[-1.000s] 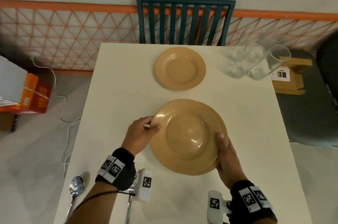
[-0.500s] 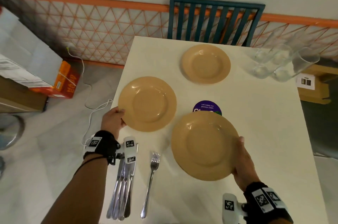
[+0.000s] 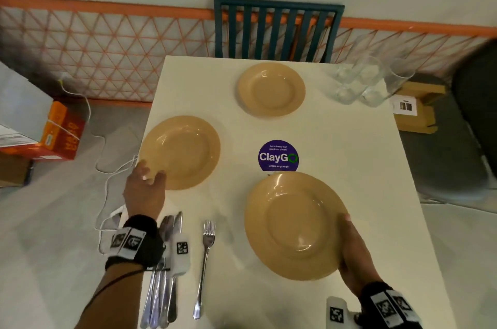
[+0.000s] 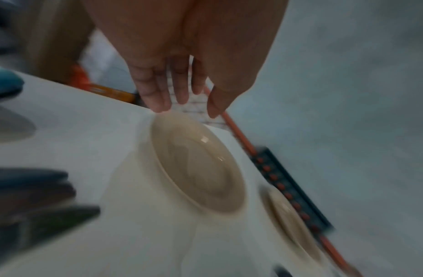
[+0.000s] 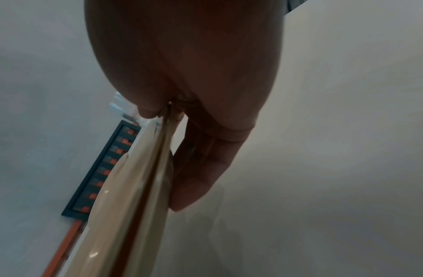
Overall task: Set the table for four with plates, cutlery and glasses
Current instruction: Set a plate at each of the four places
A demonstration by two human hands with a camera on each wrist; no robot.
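Note:
Three tan plates show on the white table (image 3: 349,156). One plate (image 3: 271,89) lies at the far end. A second plate (image 3: 183,151) (image 4: 196,168) lies flat by the left edge; my left hand (image 3: 149,178) (image 4: 182,101) is at its near rim, fingers straight, tips at the rim. My right hand (image 3: 349,242) (image 5: 172,131) grips the near-right plate (image 3: 294,225) (image 5: 125,206), thumb on top and fingers beneath; the right wrist view shows two stacked rims there. A bundle of cutlery (image 3: 161,283) lies under my left wrist, a fork (image 3: 205,261) beside it. Several glasses (image 3: 360,84) stand far right.
A round purple sticker (image 3: 278,155) marks the table's middle. A teal slatted chair (image 3: 277,30) stands at the far end, a dark chair (image 3: 473,113) to the right. Boxes (image 3: 61,132) and a white cable (image 3: 107,167) lie on the floor left, a cardboard box (image 3: 416,110) right.
My left hand carried the top plate from the stack to the left edge, and its fingers now lie straight. The right hand drew the remaining plates nearer, uncovering the sticker.

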